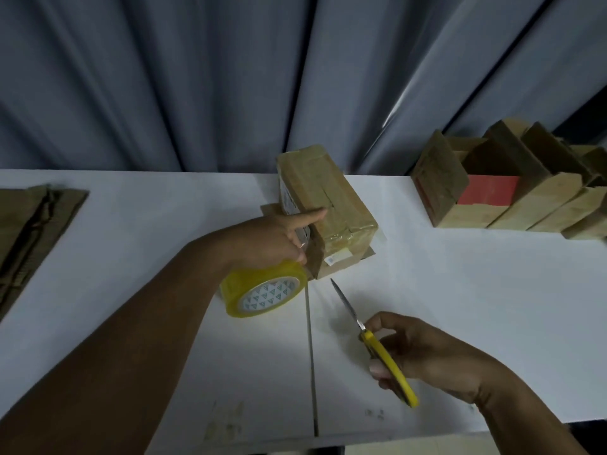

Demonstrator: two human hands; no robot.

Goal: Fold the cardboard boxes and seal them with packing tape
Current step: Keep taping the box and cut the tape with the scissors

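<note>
A folded, taped cardboard box (pixel 328 198) stands in the middle of the white table (pixel 460 290). My left hand (pixel 279 238) holds the yellow packing tape roll (pixel 262 292) against the box's near left side, with the index finger stretched along the box wall. A strip of tape runs from the roll onto the box. My right hand (pixel 423 353) grips yellow-handled scissors (pixel 371 336) to the right of the roll. Their blades are nearly together and point up-left toward the box's near corner, a short way from it.
A stack of flat cardboard (pixel 33 224) lies at the table's left edge. Several folded boxes (pixel 512 188), one showing a red panel, stand in a row at the back right. Grey curtains hang behind the table. A seam (pixel 310 356) runs down the tabletop.
</note>
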